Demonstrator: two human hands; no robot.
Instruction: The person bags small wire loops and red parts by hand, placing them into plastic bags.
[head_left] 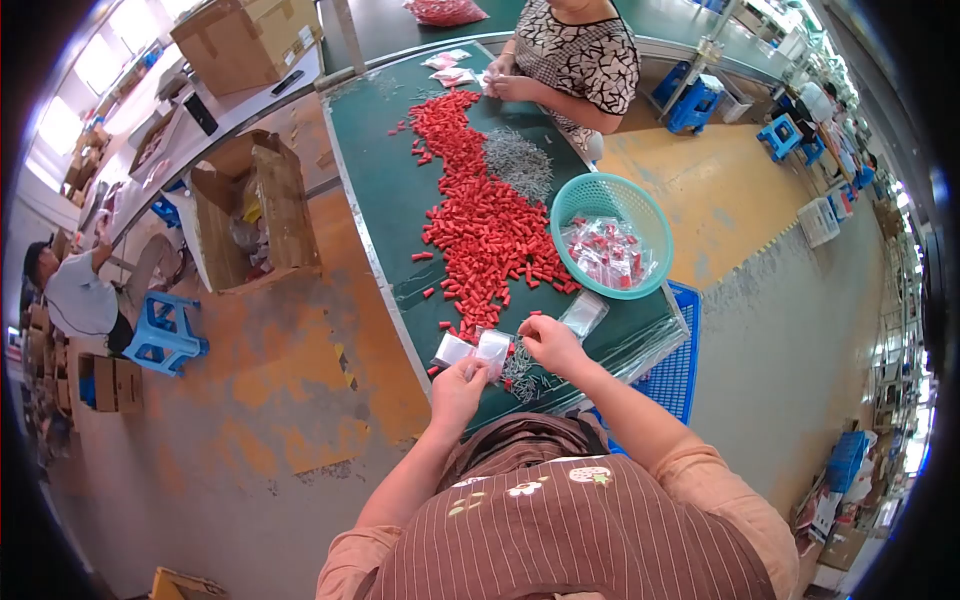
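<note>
My left hand (460, 391) pinches a small clear plastic bag (493, 347) at the near end of the green table (400, 255). To its right, my right hand (550, 343) has its fingers pressed together beside the bag; what they hold is too small to make out. Between and below the hands lies a small heap of grey screws (523, 378). A long pile of red plugs (475, 215) stretches up the table. Another bag (452, 350) lies left of the held one, and a stack of empty bags (585, 314) is past my right hand.
A green basket (655, 278) of filled bags stands at the table's right edge, near a larger screw pile (517, 165). A co-worker (575, 60) handles something small at the far end. A blue crate (668, 378) sits below right; an open carton (232, 215) stands left.
</note>
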